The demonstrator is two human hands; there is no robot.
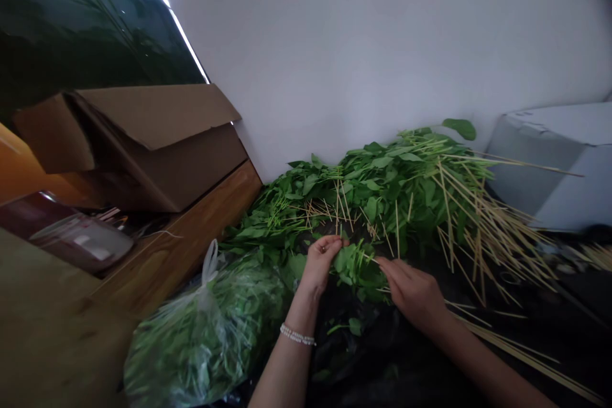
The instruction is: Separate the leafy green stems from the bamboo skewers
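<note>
My right hand (414, 290) is closed round a thin wooden skewer (369, 257), which points left towards a bunch of green leaves (356, 268). The leaves appear gathered on or around the stick's far end. My left hand (324, 258), with a beaded bracelet at the wrist, is pinched at the left side of this bunch; what lies between its fingertips is too small to tell. Behind both hands spreads a heap of leafy green stalks (373, 172), with many pale sticks (492, 223) on its right. A loose leaf (354, 326) lies on the black sheet (377, 357) below.
At lower left sits a tied clear plastic bag (210, 331) full of leaves. An open cardboard box (162, 146) and a clear container (83, 242) stand on wooden furniture (191, 229). A white box (564, 159) is at right, against the wall (373, 44). More sticks (521, 350) lie at lower right.
</note>
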